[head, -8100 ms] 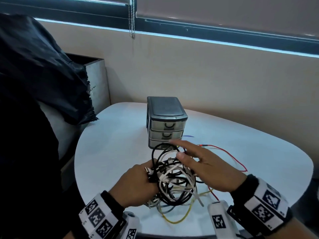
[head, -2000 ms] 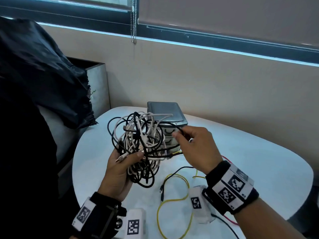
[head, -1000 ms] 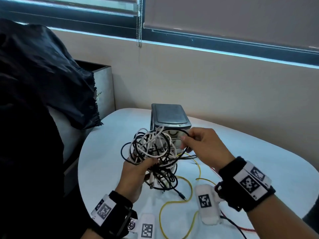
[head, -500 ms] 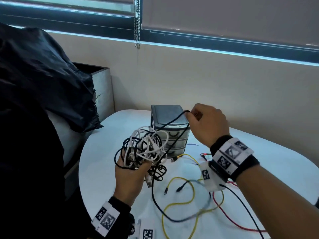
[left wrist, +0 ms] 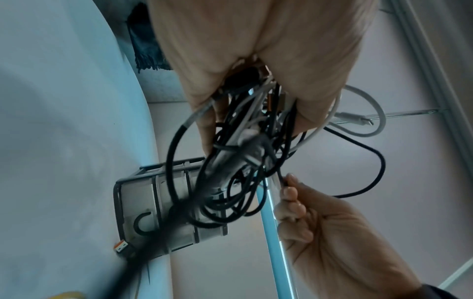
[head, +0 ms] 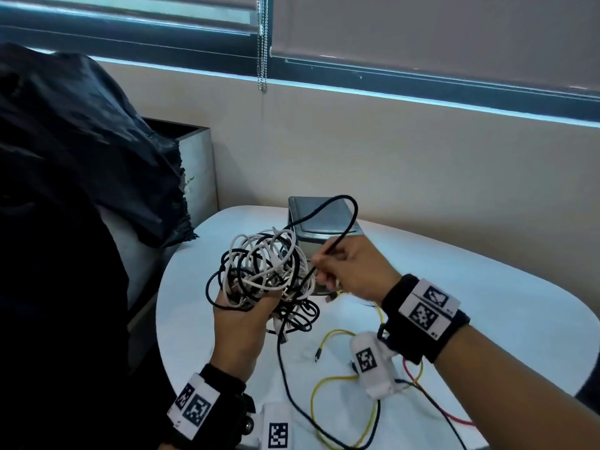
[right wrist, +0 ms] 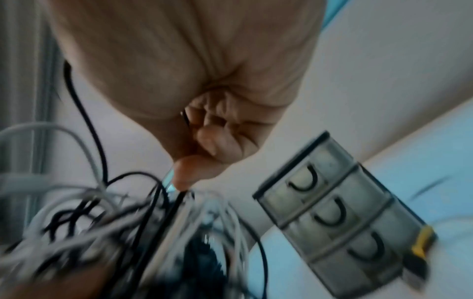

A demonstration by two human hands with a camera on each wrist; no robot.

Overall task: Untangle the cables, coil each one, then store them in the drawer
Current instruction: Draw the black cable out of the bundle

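While the left hand (head: pixel 242 316) is gripping the tangle (head: pixel 264 271) above the table (head: pixel 487 303), keeping it clear to work on, the right hand (head: pixel 349 271) is pinching a black cable (head: pixel 352 216) just right of it, probably to free that strand. Beyond them the drawers (right wrist: pixel 340 220) are sitting closed.

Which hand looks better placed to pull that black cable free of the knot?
The right hand, probably. It already pinches the black cable where it loops out of the tangle, while the left hand is busy gripping the tangle above the table.
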